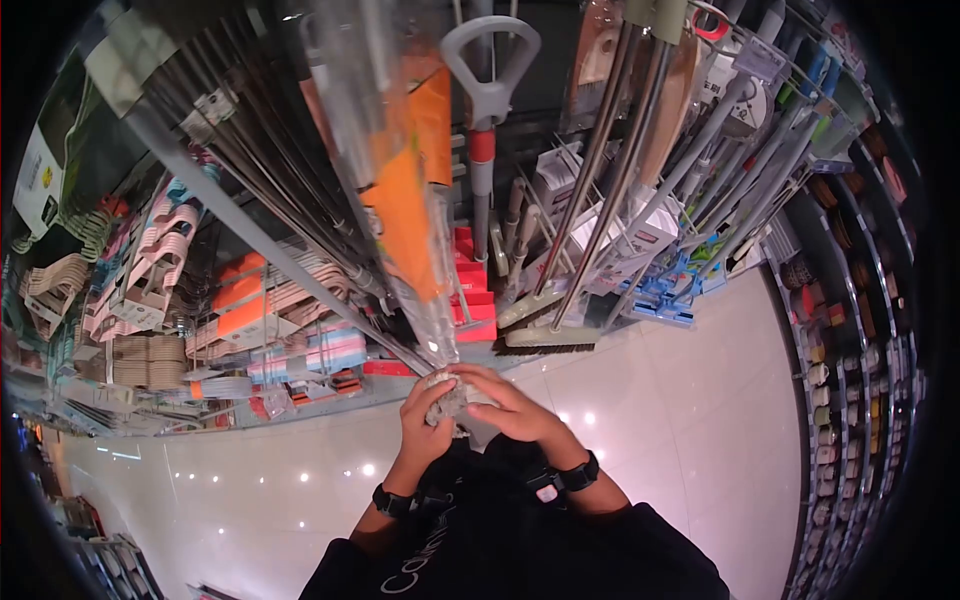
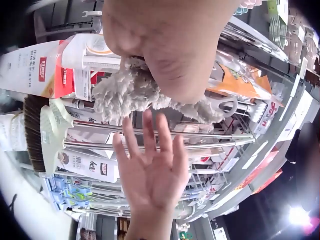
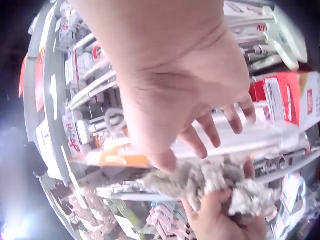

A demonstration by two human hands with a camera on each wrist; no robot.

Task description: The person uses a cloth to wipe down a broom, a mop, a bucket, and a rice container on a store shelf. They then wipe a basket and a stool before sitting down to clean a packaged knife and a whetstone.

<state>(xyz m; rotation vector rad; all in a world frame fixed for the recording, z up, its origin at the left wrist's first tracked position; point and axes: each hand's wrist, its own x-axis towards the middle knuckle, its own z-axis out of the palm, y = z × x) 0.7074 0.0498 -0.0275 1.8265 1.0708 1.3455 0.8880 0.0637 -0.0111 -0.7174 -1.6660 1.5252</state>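
Right wrist view: the left hand [image 3: 222, 222] grasps an elongated, shaggy grey fibre bundle [image 3: 195, 180], long axis running across the frame; the right hand [image 3: 185, 95], released, spreads its fingers nearby.

Left hand [image 3: 212, 217] gripping fluffy bundle [image 3: 220, 175], right hand [image 3: 187, 102] outspread

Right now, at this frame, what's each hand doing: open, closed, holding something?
Left hand: closed, holding the fluffy grey item.
Right hand: open, fingers spread, near that item.
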